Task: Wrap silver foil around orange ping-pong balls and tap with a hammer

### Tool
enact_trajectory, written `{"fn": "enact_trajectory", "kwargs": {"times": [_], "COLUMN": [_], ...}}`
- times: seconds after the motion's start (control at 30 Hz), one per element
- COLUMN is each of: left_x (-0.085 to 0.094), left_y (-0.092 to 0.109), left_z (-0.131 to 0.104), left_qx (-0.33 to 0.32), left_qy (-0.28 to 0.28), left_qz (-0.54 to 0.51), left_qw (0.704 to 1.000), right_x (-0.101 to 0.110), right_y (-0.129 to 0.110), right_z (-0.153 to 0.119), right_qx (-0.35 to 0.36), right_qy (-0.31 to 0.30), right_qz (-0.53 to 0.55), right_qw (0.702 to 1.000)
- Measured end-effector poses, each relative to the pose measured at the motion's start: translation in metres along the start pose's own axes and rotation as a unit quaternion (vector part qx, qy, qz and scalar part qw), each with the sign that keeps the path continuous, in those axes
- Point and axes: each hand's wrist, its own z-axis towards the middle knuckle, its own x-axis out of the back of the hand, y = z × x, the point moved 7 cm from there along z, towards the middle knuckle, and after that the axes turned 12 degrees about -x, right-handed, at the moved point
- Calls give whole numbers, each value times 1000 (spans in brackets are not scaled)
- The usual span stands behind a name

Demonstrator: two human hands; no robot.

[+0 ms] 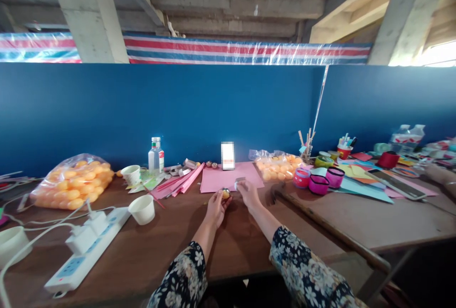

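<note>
My left hand (215,208) is closed round a small shiny gold ball (226,194), held low over the brown table. Close by on its right, my right hand (248,194) pinches a small pale, flat piece (237,184); its exact kind is too small to tell. The two hands are apart. Just beyond them lies a sheet of pink paper (213,183). On its far edge stands a white blurred-out object (228,156), and two small shiny balls (211,164) sit to the left of that.
Plastic bags of orange balls stand on the left (76,184) and right (278,166). A white power strip (89,246), paper cups (141,209) and glass bottles (156,156) are leftward. Rightward lie a wooden-edged board (335,232), purple cuffs (318,184), coloured papers and a phone (395,184).
</note>
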Motion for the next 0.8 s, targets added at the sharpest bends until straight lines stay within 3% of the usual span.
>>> {"fn": "enact_trajectory", "kwargs": {"times": [0.1,0.2,0.43,0.63,0.8], "left_x": [-3,-7,-8,-10,-11], "left_y": [4,8,10,11,11], "left_z": [-2,-4,-3,-5,-5], "left_qx": [-11,-26,-40,-36,-33], "left_qy": [-16,-40,-53,-60,-63], "left_qz": [0,4,27,24,39], "left_qw": [1000,999,997,997,997], "right_x": [-14,-22,-22,-18,-23], "right_y": [10,14,12,1,5], "right_z": [-13,-22,-27,-30,-31], "right_qx": [-38,-53,-53,18,-16], "right_qy": [-44,-79,-98,-82,-107], "right_qz": [114,153,130,100,96], "right_qw": [992,984,985,991,989]}}
